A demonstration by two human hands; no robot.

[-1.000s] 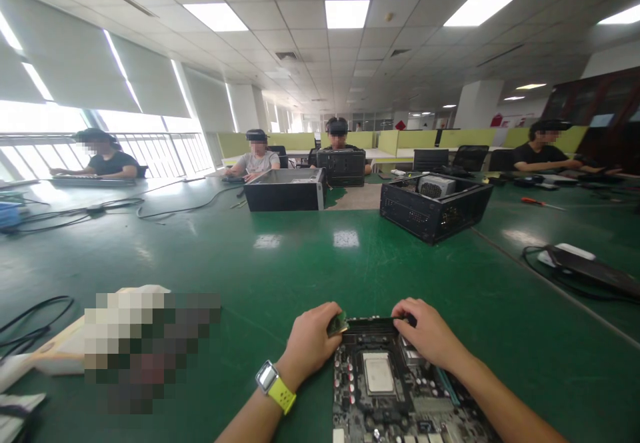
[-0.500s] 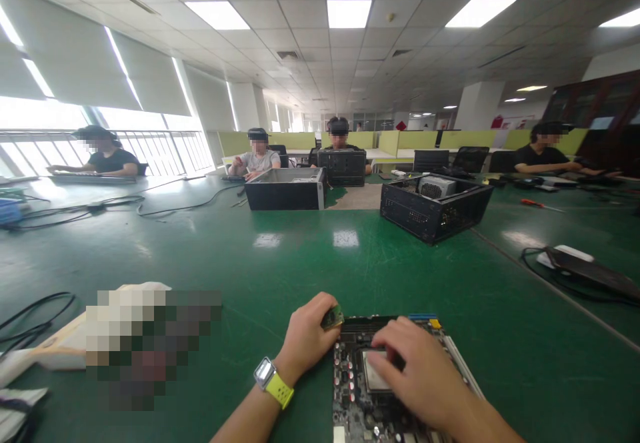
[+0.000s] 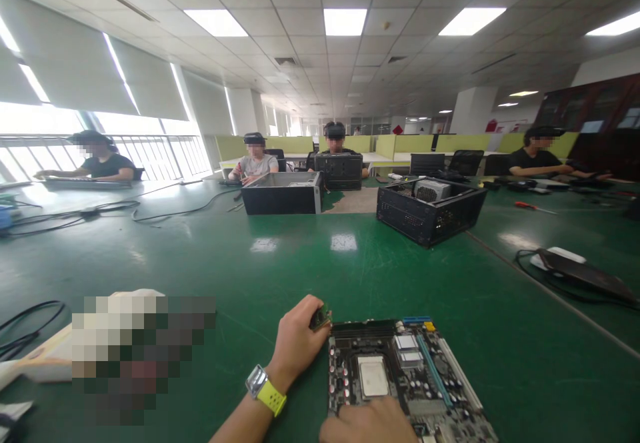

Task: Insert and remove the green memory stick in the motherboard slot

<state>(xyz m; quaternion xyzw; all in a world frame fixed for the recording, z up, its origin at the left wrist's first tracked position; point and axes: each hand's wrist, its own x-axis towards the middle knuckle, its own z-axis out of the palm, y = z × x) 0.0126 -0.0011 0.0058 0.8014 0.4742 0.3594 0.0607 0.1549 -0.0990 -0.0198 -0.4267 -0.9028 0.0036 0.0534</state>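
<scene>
My left hand [image 3: 300, 333], with a watch on a yellow-green strap [image 3: 270, 393] at its wrist, is closed around a small green RAM stick [image 3: 320, 316]. It rests beside the far left corner of a motherboard [image 3: 405, 390] lying flat on the table. A square silver processor [image 3: 373, 376] sits in the board's socket. My right hand [image 3: 367, 423] is over the near part of the board, below the processor, its fingers curled. What those fingers grip, if anything, is hidden.
Beyond the board stand two open computer cases [image 3: 283, 193] [image 3: 430, 210] on the green table [image 3: 240, 263]. A black power brick [image 3: 585, 273] with cable lies right, a screwdriver [image 3: 533, 207] farther back. Left are a pale bag [image 3: 55, 356] and cables [image 3: 90, 213]. Several people sit around the table.
My right hand has moved from over the processor down toward the board's near side, uncovering the processor and the slots. My left hand still holds the RAM stick; the view has tilted slightly.
</scene>
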